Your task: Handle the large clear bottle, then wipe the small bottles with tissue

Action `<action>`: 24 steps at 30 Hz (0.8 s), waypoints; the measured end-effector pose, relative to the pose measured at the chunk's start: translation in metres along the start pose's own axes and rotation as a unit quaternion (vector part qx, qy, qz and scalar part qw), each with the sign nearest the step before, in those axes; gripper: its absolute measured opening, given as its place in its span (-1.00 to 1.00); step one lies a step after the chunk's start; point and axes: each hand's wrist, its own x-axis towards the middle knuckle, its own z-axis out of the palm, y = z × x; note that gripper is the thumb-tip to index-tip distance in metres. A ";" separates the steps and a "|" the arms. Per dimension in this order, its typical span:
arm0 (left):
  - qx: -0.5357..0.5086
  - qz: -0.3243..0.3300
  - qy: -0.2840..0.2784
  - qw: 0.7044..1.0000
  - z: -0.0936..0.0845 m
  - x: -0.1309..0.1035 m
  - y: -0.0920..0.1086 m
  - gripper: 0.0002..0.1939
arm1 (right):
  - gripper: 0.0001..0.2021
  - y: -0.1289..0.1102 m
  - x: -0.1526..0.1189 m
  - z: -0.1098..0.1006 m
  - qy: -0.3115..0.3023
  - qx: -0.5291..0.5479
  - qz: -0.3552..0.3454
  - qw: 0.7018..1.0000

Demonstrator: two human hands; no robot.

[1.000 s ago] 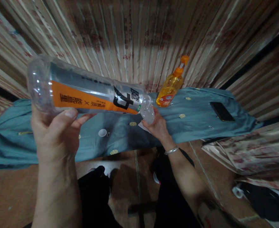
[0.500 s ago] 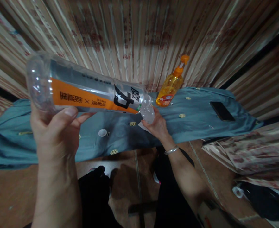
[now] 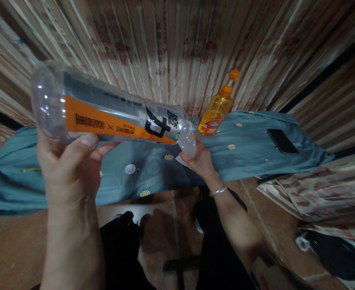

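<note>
My left hand [image 3: 71, 169] is closed around the base end of a large clear plastic bottle [image 3: 113, 108] with a silver and orange label. The bottle lies nearly level in the air, its neck tipped slightly down to the right. At its mouth is a small translucent cup-like container [image 3: 187, 145], gripped by my right hand [image 3: 200, 159]; my fingers hide part of it, and its exact kind is unclear. A white edge of something [image 3: 181, 162] shows below that hand. Whether liquid flows between the two cannot be made out.
A pump bottle [image 3: 214, 110] of orange liquid stands behind my right hand on the teal cloth [image 3: 243, 157]. Farther right lies a black phone [image 3: 282, 141]. A round white cap [image 3: 130, 168] rests on the cloth below the bottle. Pleated curtains [image 3: 177, 52] hang behind.
The base of the large bottle has risen very slightly, along with my left hand. My right hand and the small container stay in nearly the same place.
</note>
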 end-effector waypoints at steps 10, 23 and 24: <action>-0.004 0.014 -0.011 1.000 -0.002 0.001 -0.003 -0.19 | -0.27 0.001 -0.001 0.001 0.004 -0.003 -0.005 1.000; -0.010 0.035 -0.011 0.999 0.000 0.005 -0.006 -0.24 | -0.25 0.000 -0.001 0.001 0.003 -0.004 0.005 1.000; -0.013 0.036 -0.011 0.999 0.000 0.005 -0.006 -0.23 | -0.25 -0.001 -0.001 0.001 0.005 -0.004 0.006 1.000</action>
